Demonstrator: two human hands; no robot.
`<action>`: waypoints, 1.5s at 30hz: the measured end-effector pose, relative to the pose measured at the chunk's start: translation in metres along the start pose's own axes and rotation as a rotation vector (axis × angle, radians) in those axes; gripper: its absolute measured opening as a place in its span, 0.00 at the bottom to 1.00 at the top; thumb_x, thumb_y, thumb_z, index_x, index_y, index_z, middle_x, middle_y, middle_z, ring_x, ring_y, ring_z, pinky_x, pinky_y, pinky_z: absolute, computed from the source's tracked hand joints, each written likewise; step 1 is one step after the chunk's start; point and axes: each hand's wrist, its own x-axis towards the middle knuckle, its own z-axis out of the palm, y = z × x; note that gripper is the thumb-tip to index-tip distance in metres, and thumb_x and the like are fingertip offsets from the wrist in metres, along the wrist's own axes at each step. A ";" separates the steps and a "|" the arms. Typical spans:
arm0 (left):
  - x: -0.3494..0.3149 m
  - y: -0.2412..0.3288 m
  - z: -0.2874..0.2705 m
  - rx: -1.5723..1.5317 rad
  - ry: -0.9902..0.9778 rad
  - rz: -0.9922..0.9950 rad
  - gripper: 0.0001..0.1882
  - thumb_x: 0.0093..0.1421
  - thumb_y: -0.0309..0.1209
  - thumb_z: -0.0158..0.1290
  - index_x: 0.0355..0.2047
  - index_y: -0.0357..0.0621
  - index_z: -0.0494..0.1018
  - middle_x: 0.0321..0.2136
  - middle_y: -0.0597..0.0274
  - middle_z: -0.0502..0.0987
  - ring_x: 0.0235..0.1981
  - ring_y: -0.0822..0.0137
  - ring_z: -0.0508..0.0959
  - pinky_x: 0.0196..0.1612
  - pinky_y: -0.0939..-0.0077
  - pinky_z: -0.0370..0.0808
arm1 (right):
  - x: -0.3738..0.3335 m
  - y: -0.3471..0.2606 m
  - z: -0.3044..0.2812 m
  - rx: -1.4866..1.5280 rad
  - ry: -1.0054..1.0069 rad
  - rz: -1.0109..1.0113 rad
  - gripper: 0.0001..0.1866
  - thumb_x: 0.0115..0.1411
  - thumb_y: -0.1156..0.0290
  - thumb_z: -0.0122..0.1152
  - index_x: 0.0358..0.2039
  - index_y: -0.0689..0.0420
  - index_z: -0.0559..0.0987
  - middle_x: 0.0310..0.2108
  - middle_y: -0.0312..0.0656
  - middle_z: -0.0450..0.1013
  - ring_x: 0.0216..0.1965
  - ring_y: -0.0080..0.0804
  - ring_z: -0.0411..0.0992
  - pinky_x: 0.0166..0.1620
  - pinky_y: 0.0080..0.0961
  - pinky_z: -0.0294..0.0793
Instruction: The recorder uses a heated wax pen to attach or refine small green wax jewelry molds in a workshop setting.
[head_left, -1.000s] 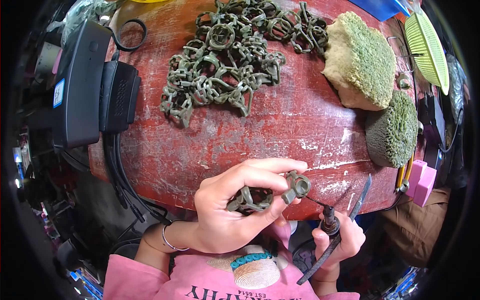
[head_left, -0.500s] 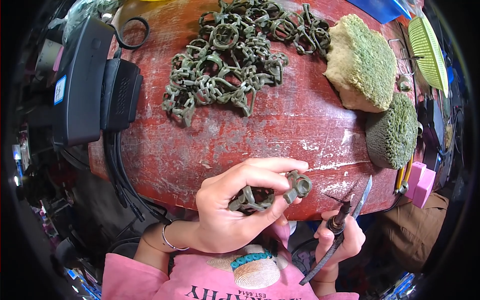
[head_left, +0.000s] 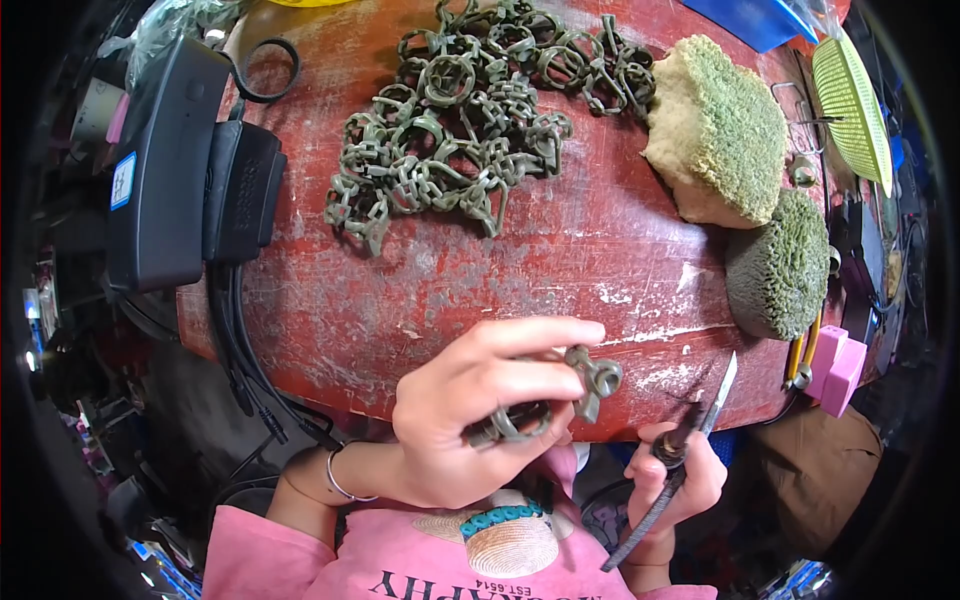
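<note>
left fingers (head_left: pixel 520 383) curl around a smooth green ringed piece (head_left: pixel 586 406); right fingers (head_left: pixel 708 474) grip a pointed metal blade (head_left: pixel 722 395) beside a needle-tipped tool (head_left: pixel 684 433).

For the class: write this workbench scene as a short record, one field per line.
Left hand: holds a dark green linked piece
Right hand: holds a thin-tipped tool and a pointed blade
Table: red, scuffed
Far part: heap of similar pieces
Right side: rough pale block, rough green block, pink block
Left side: black box-shaped device
</note>
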 end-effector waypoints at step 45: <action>-0.005 0.015 0.002 -0.538 -0.059 -0.313 0.09 0.49 0.18 0.56 0.29 0.34 0.68 0.36 0.45 0.70 0.29 0.68 0.76 0.22 0.83 0.77 | 0.015 -0.044 0.010 0.995 -0.014 0.289 0.09 0.49 0.79 0.62 0.30 0.65 0.72 0.21 0.41 0.73 0.20 0.17 0.68 0.22 0.14 0.68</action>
